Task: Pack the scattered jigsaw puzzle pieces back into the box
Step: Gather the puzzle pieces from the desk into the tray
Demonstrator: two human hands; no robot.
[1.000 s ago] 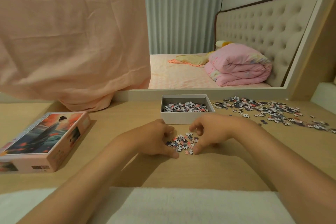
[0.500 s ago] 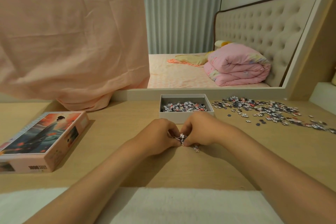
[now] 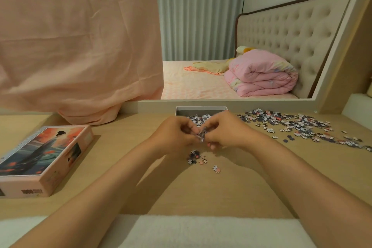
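My left hand and my right hand are raised together just above the table, cupping a clump of puzzle pieces between their curled fingers. Directly behind them stands the open grey box, partly hidden by my hands, with several pieces inside. A few dropped pieces lie on the wood under my hands. A wide scatter of loose pieces covers the table to the right of the box.
The pink box lid with the picture of a figure lies at the left on the wooden table. A peach cloth hangs behind it. A mirror along the back shows a bed. A white padded edge runs nearest to me.
My hands closed together over the small pile, scooped it up and lifted it toward the box. A few pieces stayed behind on the table.
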